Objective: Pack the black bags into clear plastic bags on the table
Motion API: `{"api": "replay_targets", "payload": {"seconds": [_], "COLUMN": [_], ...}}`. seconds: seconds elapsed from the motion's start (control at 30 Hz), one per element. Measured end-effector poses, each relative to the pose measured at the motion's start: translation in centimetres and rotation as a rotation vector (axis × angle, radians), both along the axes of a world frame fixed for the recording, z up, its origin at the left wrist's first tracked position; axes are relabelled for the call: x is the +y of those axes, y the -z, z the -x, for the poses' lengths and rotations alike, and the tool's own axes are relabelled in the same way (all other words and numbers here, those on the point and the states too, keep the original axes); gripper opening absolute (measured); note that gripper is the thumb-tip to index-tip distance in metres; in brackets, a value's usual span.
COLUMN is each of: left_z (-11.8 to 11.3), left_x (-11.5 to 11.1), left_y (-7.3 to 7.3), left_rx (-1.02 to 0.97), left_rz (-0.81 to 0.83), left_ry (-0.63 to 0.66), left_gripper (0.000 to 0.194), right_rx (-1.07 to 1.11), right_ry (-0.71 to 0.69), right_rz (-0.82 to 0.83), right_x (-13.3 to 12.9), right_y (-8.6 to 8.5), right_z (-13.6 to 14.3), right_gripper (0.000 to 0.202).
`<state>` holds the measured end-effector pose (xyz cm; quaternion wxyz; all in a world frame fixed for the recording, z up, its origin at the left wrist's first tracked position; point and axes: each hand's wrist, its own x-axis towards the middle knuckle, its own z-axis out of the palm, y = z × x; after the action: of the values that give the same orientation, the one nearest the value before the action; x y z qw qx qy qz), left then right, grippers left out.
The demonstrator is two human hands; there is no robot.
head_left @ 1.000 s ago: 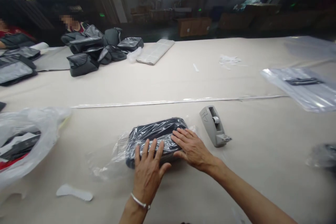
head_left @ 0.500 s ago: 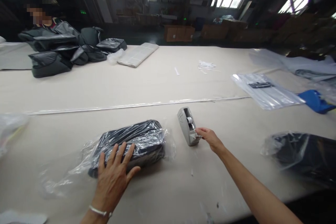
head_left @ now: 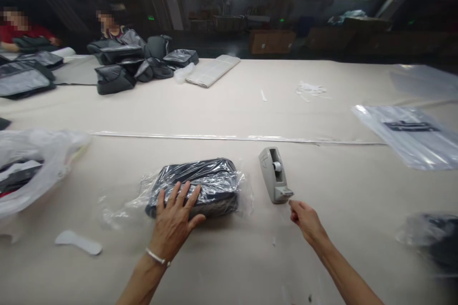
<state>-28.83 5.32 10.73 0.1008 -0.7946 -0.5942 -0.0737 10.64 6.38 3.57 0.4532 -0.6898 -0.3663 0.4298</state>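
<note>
A dark fabric bag point(head_left: 200, 176) lies on the pale table inside a clear plastic bag point(head_left: 245, 190), its loose end spreading left. My left hand point(head_left: 175, 219) rests open on the near left side of this package, fingers spread. To the right stands a grey tape dispenser point(head_left: 268, 171) with a small roll of tape point(head_left: 276, 167) in it. Just below and right of its cutting end, my right hand point(head_left: 306, 219) is closed in a pinch. Clear tape appears to be between its fingertips, though the strip itself barely shows.
A white plastic bag with dark items point(head_left: 53, 171) and a white card piece point(head_left: 78, 242) are at left. Another wrapped dark package point(head_left: 440, 243) sits at right, below flat clear bags point(head_left: 411, 138). Across the table are grey bags point(head_left: 114, 78), folded cloth point(head_left: 213, 70) and two people.
My right hand has moved from the dispenser's tape to a spot just off its cutting end. My left hand stays on the package. The view has turned left.
</note>
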Motion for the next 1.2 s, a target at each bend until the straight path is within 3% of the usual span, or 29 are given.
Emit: {"api": "replay_targets", "payload": {"seconds": [0.07, 0.1, 0.17, 0.23, 0.3, 0.4, 0.53, 0.67, 0.8, 0.87, 0.93, 1.03, 1.13, 1.2], "left_z": [-0.2, -0.2, -0.4, -0.5, -0.7, -0.9, -0.8, -0.7, -0.7, -0.8, -0.8, -0.7, -0.3, 0.1], "left_x": [0.0, -0.1, -0.1, -0.2, -0.2, -0.2, -0.2, -0.4, -0.5, -0.5, -0.4, -0.4, -0.2, 0.0], "left_y": [-0.1, -0.2, -0.1, -0.2, -0.3, -0.5, -0.3, 0.3, 0.7, 0.8, 0.7, 0.7, 0.8, 1.0], "left_rx": [0.001, -0.003, -0.016, -0.037, -0.061, -0.119, -0.176, -0.194, -0.202, -0.207, -0.212, -0.194, -0.166, -0.188], "left_rz": [0.007, 0.011, 0.022, 0.030, 0.040, 0.058, 0.072, 0.080, 0.080, 0.069, 0.051, 0.023, -0.035, -0.105], "left_ry": [-0.011, -0.013, -0.017, -0.027, -0.042, -0.058, -0.067, -0.059, -0.047, -0.055, -0.071, -0.059, -0.001, 0.035], "left_gripper": [0.063, 0.064, 0.066, 0.067, 0.068, 0.067, 0.066, 0.068, 0.072, 0.074, 0.075, 0.072, 0.068, 0.069], "right_rx": [-0.061, -0.105, -0.190, -0.213, -0.192, -0.273, -0.777, -1.181, -1.324, -1.338, -1.181, -0.883, -0.843, -0.816], "right_ry": [-0.018, -0.043, -0.161, -0.402, -0.748, -1.242, -1.650, -1.795, -1.758, -1.653, -1.472, -1.128, -0.808, -0.614], "right_rz": [0.067, 0.100, 0.118, 0.079, 0.105, 0.081, 0.061, -0.006, -0.216, -0.323, -0.348, -0.314, -0.162, 0.021], "right_x": [-0.4, -0.3, 0.8, 3.1, 6.4, 11.9, 16.5, 17.2, 17.3, 18.0, 18.9, 19.6, 17.8, 15.1], "right_y": [0.2, -0.6, -3.6, -7.9, -12.1, -16.0, -16.6, -15.2, -13.9, -13.4, -13.2, -13.5, -13.5, -12.8], "right_z": [-0.8, -1.0, -0.4, 1.9, 5.7, 12.7, 20.7, 24.9, 25.3, 24.2, 22.1, 16.2, 7.6, 2.2], "right_gripper": [0.035, 0.035, 0.035, 0.032, 0.026, 0.021, 0.011, 0.022, 0.037, 0.061, 0.078, 0.077, 0.037, 0.029]}}
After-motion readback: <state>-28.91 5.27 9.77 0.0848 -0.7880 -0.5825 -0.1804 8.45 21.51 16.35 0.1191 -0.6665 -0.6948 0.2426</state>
